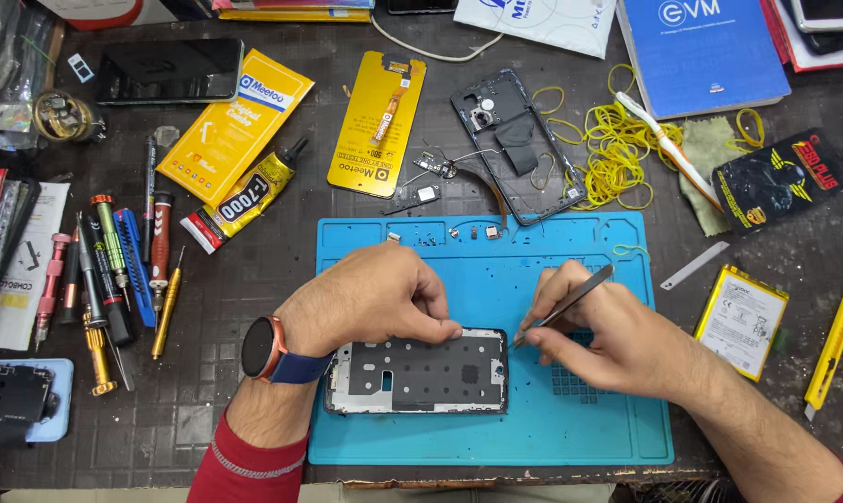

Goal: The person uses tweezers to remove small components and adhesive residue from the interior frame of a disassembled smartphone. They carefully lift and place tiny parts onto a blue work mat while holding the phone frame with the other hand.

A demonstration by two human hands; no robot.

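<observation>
A dark, scuffed worktop (235, 307) carries a blue rubber repair mat (617, 438) at its middle. Left of the mat lies a row of screwdrivers with coloured handles (114, 279), with a yellow-and-black glue tube (244, 197) above them. Behind the mat lie a gutted dark phone frame (519, 144) and a heap of yellow rubber bands (612, 154). To the right sit a flat yellow-edged battery (741, 319) and a yellow utility knife (834, 345).
</observation>
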